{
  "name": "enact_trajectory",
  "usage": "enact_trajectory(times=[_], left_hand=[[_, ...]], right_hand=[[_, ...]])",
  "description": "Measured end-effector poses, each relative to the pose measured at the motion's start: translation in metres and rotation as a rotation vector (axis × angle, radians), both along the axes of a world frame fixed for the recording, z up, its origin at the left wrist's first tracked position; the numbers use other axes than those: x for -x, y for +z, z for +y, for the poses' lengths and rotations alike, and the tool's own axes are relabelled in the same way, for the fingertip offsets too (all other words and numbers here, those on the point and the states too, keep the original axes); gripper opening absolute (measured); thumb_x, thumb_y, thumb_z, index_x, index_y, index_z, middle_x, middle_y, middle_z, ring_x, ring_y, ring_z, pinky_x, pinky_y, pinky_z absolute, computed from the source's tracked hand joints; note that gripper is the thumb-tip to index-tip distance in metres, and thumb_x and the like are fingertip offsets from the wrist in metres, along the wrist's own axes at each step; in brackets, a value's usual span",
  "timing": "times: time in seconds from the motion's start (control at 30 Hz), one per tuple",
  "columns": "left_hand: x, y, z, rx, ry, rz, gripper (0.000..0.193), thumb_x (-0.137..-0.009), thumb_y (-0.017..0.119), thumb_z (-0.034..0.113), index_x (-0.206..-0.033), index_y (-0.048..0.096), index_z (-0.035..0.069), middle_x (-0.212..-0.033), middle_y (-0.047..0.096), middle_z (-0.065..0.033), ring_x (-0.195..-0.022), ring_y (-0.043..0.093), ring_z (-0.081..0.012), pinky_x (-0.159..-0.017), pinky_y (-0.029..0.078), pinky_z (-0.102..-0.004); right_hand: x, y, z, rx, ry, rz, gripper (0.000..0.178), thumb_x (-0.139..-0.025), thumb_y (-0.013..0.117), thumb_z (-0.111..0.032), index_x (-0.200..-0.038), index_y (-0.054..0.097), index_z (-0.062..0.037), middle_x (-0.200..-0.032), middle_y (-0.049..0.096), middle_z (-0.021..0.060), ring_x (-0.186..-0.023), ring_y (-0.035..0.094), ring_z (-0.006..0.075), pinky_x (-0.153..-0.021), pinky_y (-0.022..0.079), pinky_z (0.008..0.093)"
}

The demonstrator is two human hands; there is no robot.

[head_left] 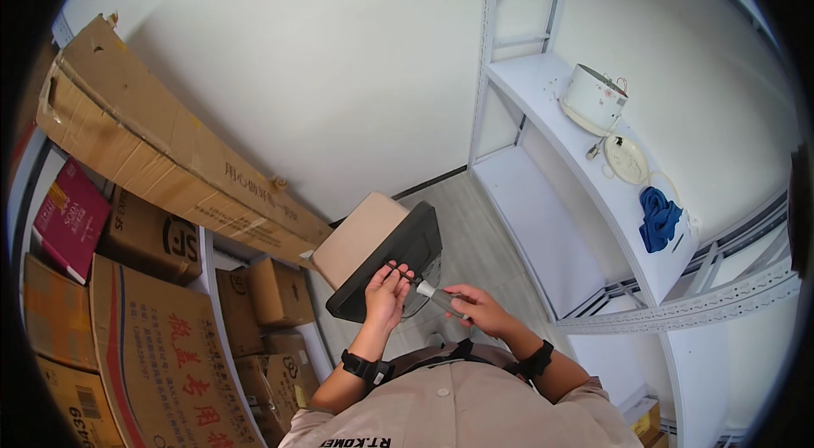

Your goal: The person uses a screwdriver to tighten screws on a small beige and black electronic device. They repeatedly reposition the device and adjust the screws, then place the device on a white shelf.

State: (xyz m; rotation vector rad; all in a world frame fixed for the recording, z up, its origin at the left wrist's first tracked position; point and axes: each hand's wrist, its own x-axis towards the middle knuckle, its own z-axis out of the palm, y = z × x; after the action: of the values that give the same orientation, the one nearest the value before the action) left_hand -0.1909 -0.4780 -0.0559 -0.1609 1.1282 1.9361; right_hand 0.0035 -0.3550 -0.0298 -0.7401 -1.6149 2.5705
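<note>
In front of my body my right hand (479,310) is closed round the grey handle of a screwdriver (436,295), which has a pale collar and a thin dark shaft. The fingers of my left hand (387,291) pinch the shaft end of the same tool; the very tip is partly hidden by them. Below the hands stands a dark grey panel with rounded corners (424,232), tilted against a plain cardboard box (365,232).
A long cardboard carton (170,139) leans along the left shelving, which holds several boxes and a dark red package (72,215). On the right, a white shelf (543,100) carries a white round housing (596,98), a cream disc (626,161) and a blue cloth (659,219).
</note>
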Motion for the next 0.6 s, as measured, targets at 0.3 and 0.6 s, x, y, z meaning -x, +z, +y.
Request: enact_trajectory(times=[0.3, 0.6], left_hand=[[0.005, -0.011, 0.005, 0.121, 0.0, 0.047, 0.01, -0.09, 0.066, 0.015, -0.095, 0.062, 0.008, -0.085, 0.066, -0.0015, -0.063, 0.063, -0.0075, -0.053, 0.052, -0.0177], [0.005, -0.006, 0.006, 0.003, -0.012, 0.05, 0.013, -0.094, 0.055, 0.005, -0.106, 0.06, 0.003, -0.096, 0.067, -0.0087, -0.084, 0.068, -0.0162, -0.062, 0.057, -0.0195]], right_hand=[[0.004, 0.001, -0.003, -0.435, -0.009, 0.177, 0.053, -0.082, 0.072, -0.016, -0.13, 0.052, -0.0068, -0.101, 0.059, 0.0031, -0.079, 0.053, 0.0091, -0.072, 0.045, 0.0246], [0.002, -0.008, -0.001, 0.097, -0.008, 0.076, 0.043, -0.093, 0.058, -0.019, -0.133, 0.047, -0.0062, -0.094, 0.061, 0.0071, -0.064, 0.05, 0.0117, -0.057, 0.041, 0.0249]])
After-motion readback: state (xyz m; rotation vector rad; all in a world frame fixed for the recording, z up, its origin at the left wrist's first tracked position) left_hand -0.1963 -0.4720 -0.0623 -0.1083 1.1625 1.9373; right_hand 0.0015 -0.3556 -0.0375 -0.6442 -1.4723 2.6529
